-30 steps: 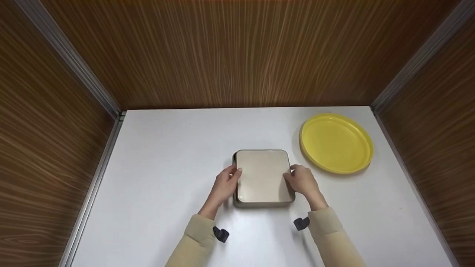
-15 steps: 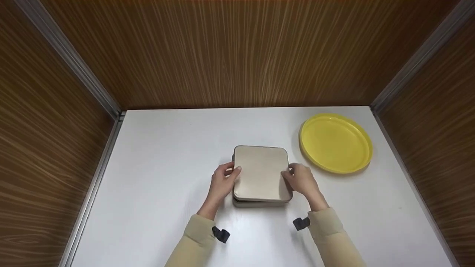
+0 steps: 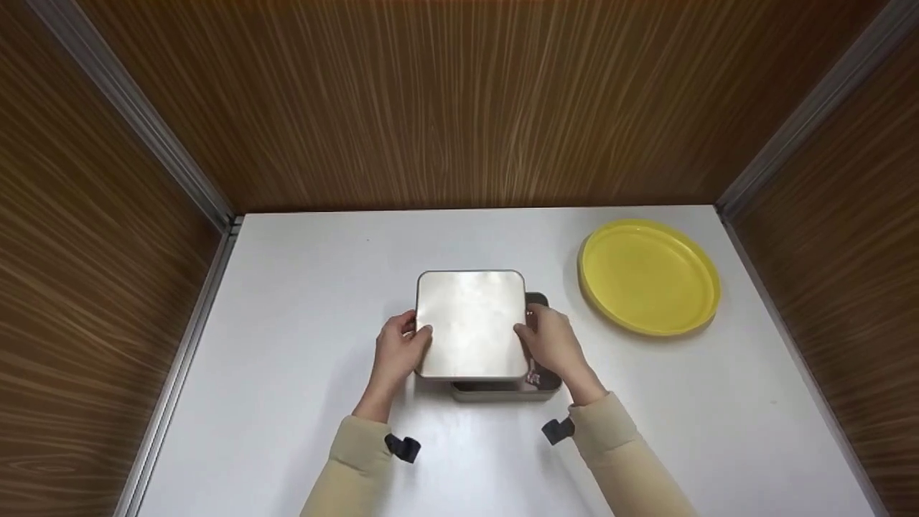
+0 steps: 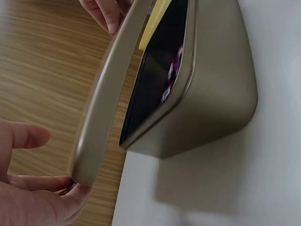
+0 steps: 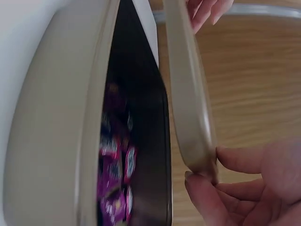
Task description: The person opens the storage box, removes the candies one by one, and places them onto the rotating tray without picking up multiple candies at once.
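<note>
Both hands hold a square metallic lid by its opposite sides, raised above a matching tin box. My left hand has its thumb over the lid's left edge and its fingers beneath. At the right edge, my right hand pinches the lid between thumb and fingers. The tin stands uncovered on the table, partly hidden under the lid in the head view. Several small purple shiny-wrapped pieces lie inside its dark interior. The left wrist view shows a gap between the lid and the tin's rim.
A round yellow tray lies at the back right of the white table. Wood-grain panels enclose the table at the back and both sides.
The lid has come up off the tin and shifted left with both hands, uncovering the tin's right side and the pieces inside. The yellow tray has not moved.
</note>
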The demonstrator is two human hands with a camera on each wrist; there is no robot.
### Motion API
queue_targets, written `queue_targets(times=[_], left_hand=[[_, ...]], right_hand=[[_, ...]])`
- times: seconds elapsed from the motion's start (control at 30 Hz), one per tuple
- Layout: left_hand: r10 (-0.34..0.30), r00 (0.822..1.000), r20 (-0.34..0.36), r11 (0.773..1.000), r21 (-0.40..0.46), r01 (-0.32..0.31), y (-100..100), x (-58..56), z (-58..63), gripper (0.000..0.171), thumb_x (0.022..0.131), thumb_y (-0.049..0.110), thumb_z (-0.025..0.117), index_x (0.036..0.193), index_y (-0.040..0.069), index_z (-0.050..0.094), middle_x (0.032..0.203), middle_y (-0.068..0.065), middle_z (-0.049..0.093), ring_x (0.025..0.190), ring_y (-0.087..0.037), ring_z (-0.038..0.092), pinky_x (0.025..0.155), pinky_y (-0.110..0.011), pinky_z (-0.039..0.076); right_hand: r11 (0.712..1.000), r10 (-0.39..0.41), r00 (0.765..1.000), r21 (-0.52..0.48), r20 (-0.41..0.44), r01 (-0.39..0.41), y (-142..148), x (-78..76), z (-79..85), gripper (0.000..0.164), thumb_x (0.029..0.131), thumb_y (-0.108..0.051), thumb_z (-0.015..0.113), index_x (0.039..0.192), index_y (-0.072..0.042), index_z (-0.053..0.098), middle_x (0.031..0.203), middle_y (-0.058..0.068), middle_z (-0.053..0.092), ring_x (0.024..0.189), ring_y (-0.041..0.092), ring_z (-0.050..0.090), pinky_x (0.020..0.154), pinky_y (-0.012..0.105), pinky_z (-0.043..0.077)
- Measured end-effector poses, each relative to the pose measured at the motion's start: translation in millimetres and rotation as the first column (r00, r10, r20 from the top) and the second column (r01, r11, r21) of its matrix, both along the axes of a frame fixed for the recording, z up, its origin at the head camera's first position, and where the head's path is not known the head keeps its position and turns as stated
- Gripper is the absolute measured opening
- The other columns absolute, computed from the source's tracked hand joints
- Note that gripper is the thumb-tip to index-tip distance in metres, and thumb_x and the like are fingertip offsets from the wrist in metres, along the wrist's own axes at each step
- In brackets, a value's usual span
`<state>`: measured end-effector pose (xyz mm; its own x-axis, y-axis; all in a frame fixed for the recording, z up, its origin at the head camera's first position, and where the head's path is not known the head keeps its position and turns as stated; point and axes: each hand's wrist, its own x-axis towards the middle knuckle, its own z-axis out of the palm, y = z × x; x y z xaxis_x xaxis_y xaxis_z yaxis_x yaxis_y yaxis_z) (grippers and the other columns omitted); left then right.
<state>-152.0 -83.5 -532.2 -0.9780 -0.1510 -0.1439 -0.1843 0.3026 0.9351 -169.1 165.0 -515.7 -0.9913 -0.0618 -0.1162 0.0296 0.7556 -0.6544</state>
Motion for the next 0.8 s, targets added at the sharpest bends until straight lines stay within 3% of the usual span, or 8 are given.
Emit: queue_targets(times=[0.27, 0.53, 0.8], left_hand=[[0.089, 0.995, 0.035, 0.995, -0.038, -0.088, -30, 0.1, 6.8, 0.049, 0.093, 0.013, 0.061, 0.136, -0.008, 0.05, 0.125, -0.021, 0.055, 0.114, -0.032, 0.055, 0.093, -0.041, 0.049], [0.097, 0.992, 0.084, 0.993, -0.071, -0.091, -63, 6.8, 7.5, 0.053, 0.096, 0.019, 0.06, 0.14, -0.008, 0.045, 0.132, -0.022, 0.05, 0.116, -0.034, 0.05, 0.092, -0.046, 0.047], [0.125, 0.985, 0.117, 0.99, -0.072, -0.118, -95, 14.8, 5.8, 0.057, 0.097, 0.024, 0.057, 0.142, -0.008, 0.042, 0.132, -0.024, 0.048, 0.116, -0.036, 0.049, 0.092, -0.051, 0.047]], right_hand=[[0.989, 0.111, 0.992, -0.09, -0.061, -0.116, -33, -0.1, 3.1, 0.041, 0.089, -0.002, 0.068, 0.127, 0.008, 0.056, 0.092, 0.009, 0.066, 0.076, 0.016, 0.063, 0.062, 0.028, 0.054], [0.961, 0.207, 0.974, -0.169, -0.094, -0.221, -62, 4.7, 3.7, 0.031, 0.086, -0.003, 0.069, 0.114, 0.006, 0.06, 0.086, 0.01, 0.064, 0.069, 0.016, 0.06, 0.059, 0.029, 0.053], [0.947, 0.276, 0.958, -0.15, -0.075, -0.285, -96, 2.7, 5.4, 0.043, 0.088, -0.009, 0.07, 0.124, 0.01, 0.055, 0.098, 0.018, 0.063, 0.084, 0.026, 0.062, 0.077, 0.037, 0.054]])
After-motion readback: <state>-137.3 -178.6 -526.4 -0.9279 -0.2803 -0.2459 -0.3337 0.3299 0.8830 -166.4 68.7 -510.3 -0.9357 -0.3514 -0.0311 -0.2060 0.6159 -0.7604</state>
